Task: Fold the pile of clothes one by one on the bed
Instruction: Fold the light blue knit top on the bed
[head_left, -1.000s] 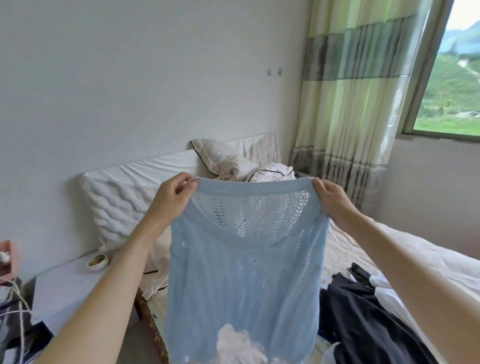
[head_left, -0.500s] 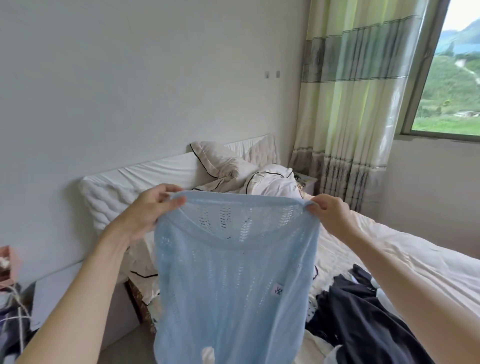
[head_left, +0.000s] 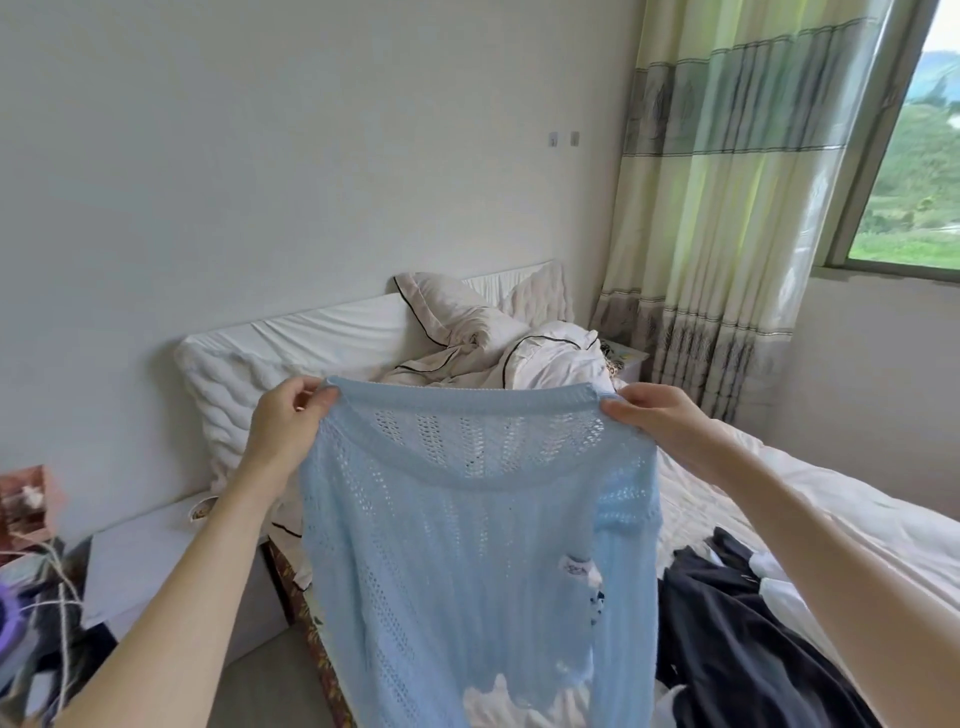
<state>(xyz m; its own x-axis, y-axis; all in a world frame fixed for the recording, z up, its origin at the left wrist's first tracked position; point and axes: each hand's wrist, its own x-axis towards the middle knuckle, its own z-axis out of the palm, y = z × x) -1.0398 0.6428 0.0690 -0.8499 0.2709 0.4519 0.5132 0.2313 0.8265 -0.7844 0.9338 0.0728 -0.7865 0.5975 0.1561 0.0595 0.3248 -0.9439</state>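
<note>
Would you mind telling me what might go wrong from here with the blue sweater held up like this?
The left hand and right hand pinch only the shoulders of the open-knit blue sweater, so it may stretch or snag. It may land on the dark clothes lying on the bed and tangle with them.

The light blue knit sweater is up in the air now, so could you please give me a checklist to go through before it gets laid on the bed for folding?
1. Left hand pinches one top corner of the light blue knit sweater: ok.
2. Right hand pinches the other top corner: ok.
3. Neckline held level and spread: ok.
4. Sweater body hangs straight, untwisted: ok for the visible part; the hem is out of frame, cannot tell.
5. Sleeves hang free: cannot tell.
6. Landing spot on the bed free: not ok, dark clothes lie just right of the sweater.
</note>
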